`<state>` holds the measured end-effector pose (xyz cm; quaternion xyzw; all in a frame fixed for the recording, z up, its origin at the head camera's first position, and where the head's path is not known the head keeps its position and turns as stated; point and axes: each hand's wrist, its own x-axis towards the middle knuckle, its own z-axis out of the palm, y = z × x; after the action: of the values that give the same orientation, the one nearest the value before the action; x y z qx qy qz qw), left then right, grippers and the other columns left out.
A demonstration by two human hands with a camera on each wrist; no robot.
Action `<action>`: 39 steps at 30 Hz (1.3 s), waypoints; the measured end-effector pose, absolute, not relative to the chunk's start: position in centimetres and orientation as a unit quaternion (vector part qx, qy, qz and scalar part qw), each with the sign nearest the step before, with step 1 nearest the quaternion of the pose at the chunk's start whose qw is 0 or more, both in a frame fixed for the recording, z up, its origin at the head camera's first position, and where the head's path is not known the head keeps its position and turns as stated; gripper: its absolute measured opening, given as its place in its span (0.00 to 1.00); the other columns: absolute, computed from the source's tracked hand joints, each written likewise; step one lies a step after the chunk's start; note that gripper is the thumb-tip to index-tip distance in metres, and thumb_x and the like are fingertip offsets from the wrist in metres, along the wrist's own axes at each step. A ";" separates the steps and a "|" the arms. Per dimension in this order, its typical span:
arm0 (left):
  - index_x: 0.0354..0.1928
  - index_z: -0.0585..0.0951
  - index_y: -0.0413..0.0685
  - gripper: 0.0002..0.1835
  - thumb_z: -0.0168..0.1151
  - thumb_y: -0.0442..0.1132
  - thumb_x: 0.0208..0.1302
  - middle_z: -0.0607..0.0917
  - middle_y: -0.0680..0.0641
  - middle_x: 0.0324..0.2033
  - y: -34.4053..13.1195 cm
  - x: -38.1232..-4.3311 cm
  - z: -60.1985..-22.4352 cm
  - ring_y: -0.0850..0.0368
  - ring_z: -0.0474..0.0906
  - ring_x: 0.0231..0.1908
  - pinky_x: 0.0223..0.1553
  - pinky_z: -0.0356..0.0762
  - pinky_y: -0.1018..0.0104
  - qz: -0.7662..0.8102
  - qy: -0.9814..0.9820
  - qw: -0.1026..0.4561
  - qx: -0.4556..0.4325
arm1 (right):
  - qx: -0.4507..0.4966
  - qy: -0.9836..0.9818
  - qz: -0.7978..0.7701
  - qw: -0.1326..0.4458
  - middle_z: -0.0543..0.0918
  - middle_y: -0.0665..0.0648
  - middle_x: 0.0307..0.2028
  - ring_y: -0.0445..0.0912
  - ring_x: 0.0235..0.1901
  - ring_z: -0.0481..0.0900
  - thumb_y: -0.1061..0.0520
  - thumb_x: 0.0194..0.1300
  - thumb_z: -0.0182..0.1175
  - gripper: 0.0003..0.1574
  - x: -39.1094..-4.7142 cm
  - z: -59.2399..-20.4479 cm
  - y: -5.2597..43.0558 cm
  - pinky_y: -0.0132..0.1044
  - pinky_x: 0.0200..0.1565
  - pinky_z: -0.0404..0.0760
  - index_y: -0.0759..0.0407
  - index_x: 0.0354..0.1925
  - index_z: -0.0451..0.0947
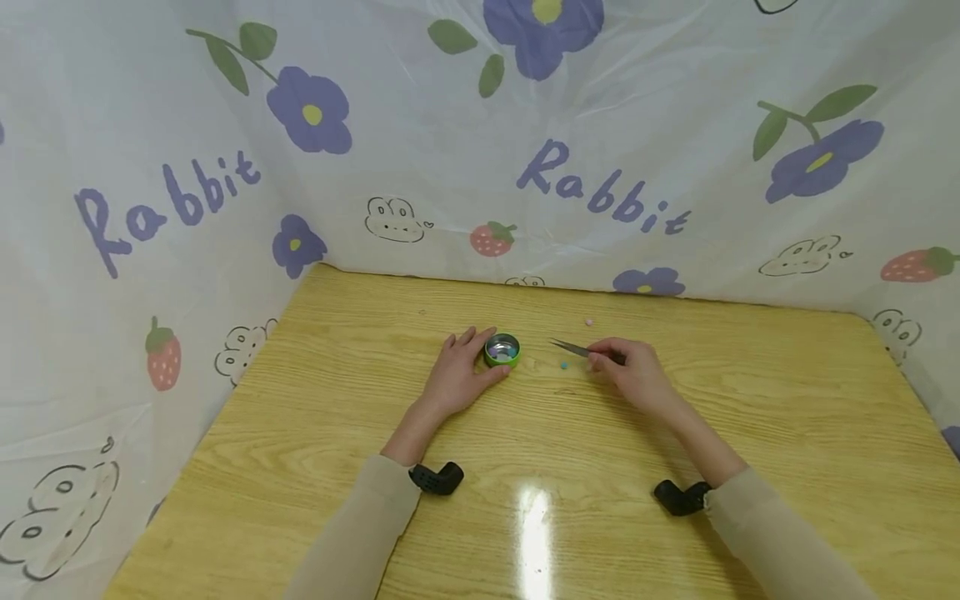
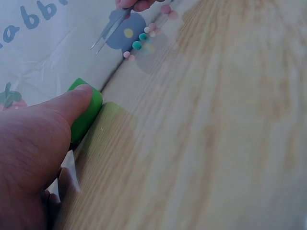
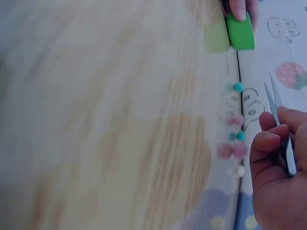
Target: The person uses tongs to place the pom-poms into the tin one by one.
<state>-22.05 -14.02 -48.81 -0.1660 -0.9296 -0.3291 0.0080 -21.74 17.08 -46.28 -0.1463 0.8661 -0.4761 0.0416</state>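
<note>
A small round green tin [image 1: 504, 365] with a silvery inside stands on the table, a few small coloured bits at its bottom. My left hand [image 1: 453, 377] holds it from the left, thumb at the near side and fingers round the far side. To the right, my right hand [image 1: 639, 377] pinches metal tweezers [image 3: 273, 98] between thumb and fingers. Their points are slightly apart, aimed left towards the tin, with nothing between them. Below the tips lies a teal ball [image 1: 564, 366]; farther back is a pink ball [image 1: 588, 322].
In the wrist views several small balls show in a row, among them a white ball [image 3: 239, 171] and a larger pink ball [image 3: 239, 150]. The wood-grain table [image 1: 300, 400] meets a printed curtain [image 1: 420, 167] at its back and left edges.
</note>
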 end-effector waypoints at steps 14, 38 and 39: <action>0.77 0.67 0.47 0.40 0.67 0.55 0.70 0.69 0.36 0.72 -13.8 -22.1 -48.7 0.40 0.56 0.76 0.77 0.43 0.45 -0.327 -0.931 0.000 -0.164 | -0.090 0.892 -0.443 -0.008 0.85 0.64 0.35 0.43 0.19 0.69 0.54 0.79 0.58 0.19 -21.9 -46.6 22.1 0.34 0.19 0.69 0.69 0.55 0.82; 0.77 0.67 0.47 0.40 0.68 0.55 0.69 0.68 0.36 0.73 -13.8 -22.0 -48.8 0.41 0.56 0.76 0.77 0.43 0.44 -0.331 -0.931 0.005 -0.153 | -0.063 0.892 -0.446 0.044 0.75 0.58 0.21 0.44 0.16 0.68 0.57 0.78 0.57 0.20 -21.2 -46.9 25.0 0.36 0.18 0.69 0.74 0.56 0.80; 0.77 0.67 0.47 0.40 0.68 0.55 0.69 0.68 0.36 0.73 -13.8 -22.0 -48.8 0.41 0.56 0.76 0.77 0.43 0.45 -0.330 -0.931 0.005 -0.153 | -0.062 0.892 -0.445 0.044 0.75 0.57 0.21 0.44 0.16 0.68 0.57 0.78 0.57 0.20 -21.2 -47.0 25.0 0.36 0.18 0.68 0.74 0.56 0.80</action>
<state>-21.99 -13.76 -48.81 -0.1533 -0.9313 -0.3305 0.0051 -21.19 25.03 -46.96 -0.0625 0.8920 -0.4455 0.0441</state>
